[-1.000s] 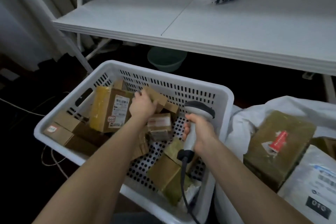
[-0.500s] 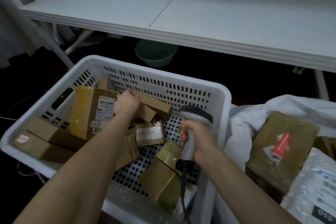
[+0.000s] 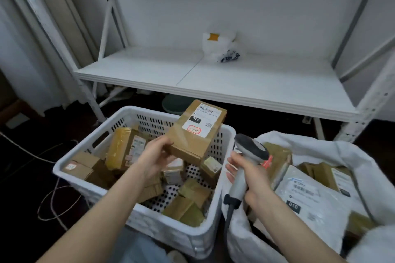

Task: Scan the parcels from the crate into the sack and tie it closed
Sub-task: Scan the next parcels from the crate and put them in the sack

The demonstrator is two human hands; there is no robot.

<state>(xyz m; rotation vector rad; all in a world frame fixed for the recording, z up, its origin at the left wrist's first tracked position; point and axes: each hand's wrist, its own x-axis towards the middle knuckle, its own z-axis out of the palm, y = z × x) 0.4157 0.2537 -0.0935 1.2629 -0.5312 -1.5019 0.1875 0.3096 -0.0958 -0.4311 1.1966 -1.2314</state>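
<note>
A brown cardboard parcel (image 3: 192, 136) is being held above a white perforated crate (image 3: 149, 223) by the left hand (image 3: 157, 156), its fingers and thumb being curled round the box's near lower corner; the parcel is being tilted so that its white shipping label (image 3: 202, 120), with its barcode, is being turned upward toward the camera; a grey handheld scanner (image 3: 249, 150) is being gripped by its handle in the right hand (image 3: 251, 181), the fingers being wrapped round it, and its head is being pointed up and left toward the parcel, just beside the crate's right rim; its cord (image 3: 229, 214) is being left to hang down between crate and sack; many more taped brown parcels (image 3: 121, 148) are being kept in the crate; to the right, an open white sack (image 3: 310, 147) is being filled, a white mailer (image 3: 310, 198) and several brown parcels lying inside; behind, a small plastic bag (image 3: 220, 47) is being stored on a white shelf (image 3: 213, 79). The step in hand is being judged as the scanning of this parcel; next, the scanner head is likely to need aiming squarely at the barcode, after which the parcel would need carrying right, over the crate rim, into the sack's mouth; tying is being judged far off, the crate being far from emptied.
</note>
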